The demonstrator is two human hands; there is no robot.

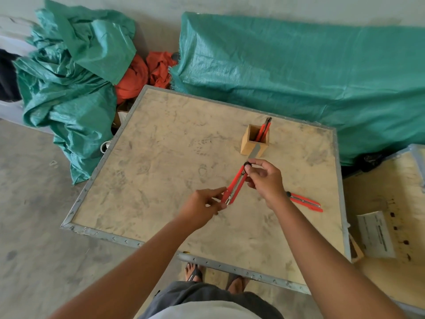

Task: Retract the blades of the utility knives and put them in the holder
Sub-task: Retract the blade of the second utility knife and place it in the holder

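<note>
Both hands hold one red utility knife (235, 185) above the wooden board (161, 171). My left hand (207, 202) pinches its rear end. My right hand (266, 178) grips the front near the black slider. Its grey blade (254, 151) sticks out toward the wooden holder (249, 146). The square holder stands at the board's far right with one red knife (264, 130) upright inside it. Another red knife (304, 201) lies flat on the board to the right of my right wrist; its front end is hidden behind the wrist.
Metal strips edge the board (101, 233). Green tarpaulins (299, 72) and orange cloth (147, 72) are piled beyond it. A second wooden surface with a white paper (376, 234) lies at the right. My sandalled feet (194, 271) stand by the near edge.
</note>
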